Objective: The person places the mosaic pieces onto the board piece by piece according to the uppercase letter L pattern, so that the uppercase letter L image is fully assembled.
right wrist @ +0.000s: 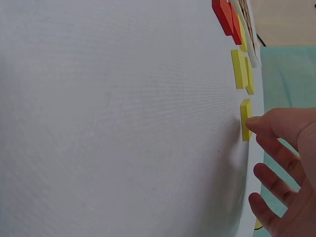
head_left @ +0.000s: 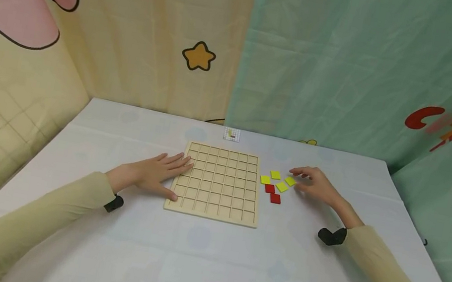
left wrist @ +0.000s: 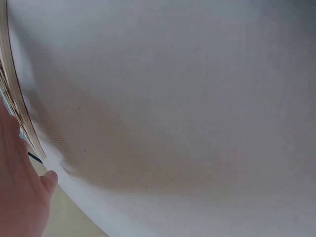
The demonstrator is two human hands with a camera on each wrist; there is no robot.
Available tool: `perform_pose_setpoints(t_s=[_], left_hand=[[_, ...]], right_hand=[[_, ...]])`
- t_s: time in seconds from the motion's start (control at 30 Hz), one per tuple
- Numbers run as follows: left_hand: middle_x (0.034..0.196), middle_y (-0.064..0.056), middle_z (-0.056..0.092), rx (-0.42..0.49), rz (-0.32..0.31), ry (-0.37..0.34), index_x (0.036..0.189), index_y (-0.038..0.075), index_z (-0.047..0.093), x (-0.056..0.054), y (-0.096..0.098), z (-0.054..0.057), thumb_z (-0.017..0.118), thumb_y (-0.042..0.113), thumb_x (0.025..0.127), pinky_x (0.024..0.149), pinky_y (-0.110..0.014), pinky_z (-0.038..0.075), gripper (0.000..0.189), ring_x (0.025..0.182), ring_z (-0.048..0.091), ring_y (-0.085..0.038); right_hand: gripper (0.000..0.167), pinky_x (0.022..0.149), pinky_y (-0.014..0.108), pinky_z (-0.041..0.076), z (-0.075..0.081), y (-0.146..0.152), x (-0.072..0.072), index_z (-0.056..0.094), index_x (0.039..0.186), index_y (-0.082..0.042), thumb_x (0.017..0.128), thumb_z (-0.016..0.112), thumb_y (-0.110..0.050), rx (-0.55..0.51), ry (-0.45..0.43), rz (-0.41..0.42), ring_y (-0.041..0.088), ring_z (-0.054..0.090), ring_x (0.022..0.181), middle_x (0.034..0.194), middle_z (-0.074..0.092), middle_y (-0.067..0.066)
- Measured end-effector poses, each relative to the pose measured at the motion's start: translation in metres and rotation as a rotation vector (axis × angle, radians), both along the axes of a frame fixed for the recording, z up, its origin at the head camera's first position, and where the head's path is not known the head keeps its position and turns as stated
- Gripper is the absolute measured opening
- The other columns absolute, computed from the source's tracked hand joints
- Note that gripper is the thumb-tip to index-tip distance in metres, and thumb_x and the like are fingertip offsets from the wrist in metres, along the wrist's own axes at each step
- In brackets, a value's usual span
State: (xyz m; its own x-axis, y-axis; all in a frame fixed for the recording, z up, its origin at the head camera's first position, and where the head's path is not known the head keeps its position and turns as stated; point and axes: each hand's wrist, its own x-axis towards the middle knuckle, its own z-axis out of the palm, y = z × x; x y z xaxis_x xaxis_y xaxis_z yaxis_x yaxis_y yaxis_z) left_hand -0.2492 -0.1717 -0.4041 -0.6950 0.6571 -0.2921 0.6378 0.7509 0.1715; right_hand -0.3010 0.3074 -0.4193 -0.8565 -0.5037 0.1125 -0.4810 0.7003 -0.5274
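Note:
A square wooden grid board (head_left: pixel 219 178) with rows of bare cells lies mid-table. My left hand (head_left: pixel 161 172) rests spread over its left edge; in the left wrist view that hand (left wrist: pixel 22 187) shows at the lower left beside the board's edge (left wrist: pixel 19 103). Right of the board lie several yellow square tiles (head_left: pixel 276 175) and two red tiles (head_left: pixel 275 198). My right hand (head_left: pixel 314 183) is over the rightmost yellow tile (head_left: pixel 290 181). Seen from the right wrist, the thumb of the right hand (right wrist: pixel 291 153) is right at that tile (right wrist: pixel 245 120), other fingers loosely bent and apart.
A small card with a printed grid (head_left: pixel 231 134) lies at the table's back edge, behind the board. The white-covered table (head_left: pixel 195 261) meets printed curtains (head_left: pixel 335 64) at the back and sides. A black wrist device (head_left: pixel 331 236) hangs below the right sleeve.

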Motion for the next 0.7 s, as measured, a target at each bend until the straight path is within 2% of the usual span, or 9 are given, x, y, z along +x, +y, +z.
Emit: perform_pose_setpoints(t_s=[0.17, 0.47, 0.7], left_hand=[[0.164, -0.006, -0.001, 0.001, -0.015, -0.012, 0.156, 0.017, 0.004, -0.001, 0.000, -0.005, 0.049, 0.070, 0.086, 0.119, -0.057, 0.004, 0.098, 0.151, -0.003, -0.027], [0.164, -0.006, -0.003, 0.005, -0.045, 0.008, 0.156, 0.018, 0.005, -0.003, -0.001, -0.012, 0.046, 0.069, 0.089, 0.118, -0.057, 0.006, 0.094, 0.151, -0.002, -0.027], [0.164, -0.006, -0.002, 0.022, -0.035, 0.007, 0.156, 0.018, 0.007, -0.002, -0.003, -0.012, 0.046, 0.068, 0.089, 0.118, -0.057, 0.005, 0.093, 0.151, -0.001, -0.027]], right_hand=[[0.039, 0.095, 0.053, 0.043, -0.002, -0.001, 0.000, 0.063, 0.122, 0.003, 0.083, 0.067, 0.002, 0.021, -0.030, -0.008, 0.035, 0.055, 0.111, 0.123, 0.064, 0.020], [0.036, 0.091, 0.049, 0.042, -0.002, -0.001, 0.001, 0.065, 0.121, -0.001, 0.085, 0.067, 0.000, 0.043, -0.043, -0.035, 0.030, 0.053, 0.107, 0.122, 0.065, 0.018], [0.034, 0.090, 0.047, 0.043, -0.003, -0.001, -0.001, 0.066, 0.119, 0.000, 0.085, 0.069, -0.002, 0.039, -0.035, -0.031, 0.029, 0.053, 0.105, 0.119, 0.067, 0.017]])
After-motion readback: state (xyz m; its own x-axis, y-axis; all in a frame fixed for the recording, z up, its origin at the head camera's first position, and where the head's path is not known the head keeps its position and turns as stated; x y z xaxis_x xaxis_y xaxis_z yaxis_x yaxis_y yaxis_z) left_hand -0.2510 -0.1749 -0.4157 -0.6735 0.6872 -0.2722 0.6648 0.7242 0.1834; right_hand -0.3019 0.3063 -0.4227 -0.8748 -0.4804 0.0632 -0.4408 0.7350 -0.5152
